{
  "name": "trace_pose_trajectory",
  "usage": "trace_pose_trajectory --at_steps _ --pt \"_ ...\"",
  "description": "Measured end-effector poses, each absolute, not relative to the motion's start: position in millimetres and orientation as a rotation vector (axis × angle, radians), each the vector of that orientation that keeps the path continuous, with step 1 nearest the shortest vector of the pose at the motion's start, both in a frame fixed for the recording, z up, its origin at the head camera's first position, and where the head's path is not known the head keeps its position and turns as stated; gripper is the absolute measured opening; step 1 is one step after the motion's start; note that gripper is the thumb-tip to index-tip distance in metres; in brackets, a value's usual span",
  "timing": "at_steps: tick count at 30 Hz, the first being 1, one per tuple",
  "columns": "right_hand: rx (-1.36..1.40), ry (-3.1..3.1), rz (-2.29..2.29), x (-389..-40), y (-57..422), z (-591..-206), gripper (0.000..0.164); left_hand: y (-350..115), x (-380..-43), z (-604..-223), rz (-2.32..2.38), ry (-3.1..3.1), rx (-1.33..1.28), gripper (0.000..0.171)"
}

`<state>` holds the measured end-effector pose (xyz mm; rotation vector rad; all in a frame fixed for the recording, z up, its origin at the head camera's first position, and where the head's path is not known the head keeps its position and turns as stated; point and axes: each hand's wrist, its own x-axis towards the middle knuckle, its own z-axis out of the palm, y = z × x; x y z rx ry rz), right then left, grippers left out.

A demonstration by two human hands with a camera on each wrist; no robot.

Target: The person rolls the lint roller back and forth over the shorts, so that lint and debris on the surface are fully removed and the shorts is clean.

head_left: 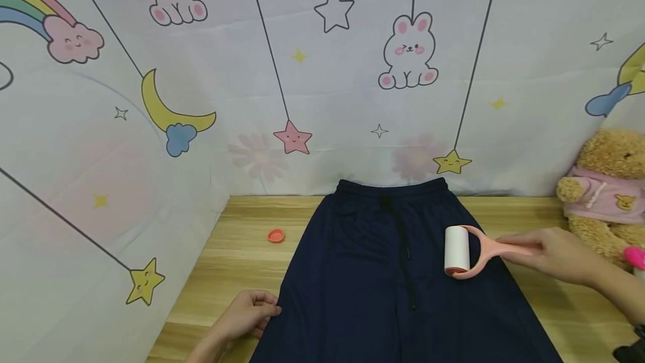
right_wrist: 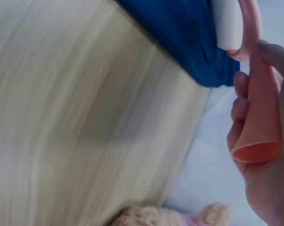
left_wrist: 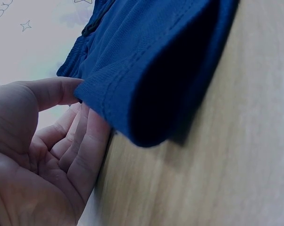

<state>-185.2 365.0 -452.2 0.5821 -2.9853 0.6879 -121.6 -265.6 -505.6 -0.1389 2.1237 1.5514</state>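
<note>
Navy shorts (head_left: pixel 353 273) with a dark drawstring lie spread on the wooden table, waistband toward the back wall. My right hand (head_left: pixel 564 254) grips the pink handle of a lint roller (head_left: pixel 456 248); its white roll is over the shorts' right side, near the waist. In the right wrist view the fingers wrap round the flared, hollow handle (right_wrist: pixel 259 113). At the shorts' left edge, my left hand (head_left: pixel 248 315) pinches the fabric between thumb and fingers. The left wrist view shows this pinch beside an open leg hem (left_wrist: pixel 146 117).
A small orange-red cap (head_left: pixel 275 236) lies on the table (head_left: pixel 237 223) left of the shorts. At the right sits a teddy bear (head_left: pixel 604 200) in a pink top, with a bright pink object (head_left: pixel 636 256) beside it. A cartoon-printed cloth (head_left: pixel 342 88) hangs behind and at the left.
</note>
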Motion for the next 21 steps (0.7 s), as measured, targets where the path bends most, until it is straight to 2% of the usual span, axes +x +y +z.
trace_pose_trajectory --at_steps 9,21 --pt "0.512 -3.074 0.639 -185.1 378.1 -447.1 0.046 -265.9 -122.5 -506.7 1.548 2.12 -0.14 0.018" --pt "0.408 -3.121 0.538 -176.2 399.3 -443.4 0.048 -264.5 -122.1 -504.7 1.56 2.117 -0.142 0.017"
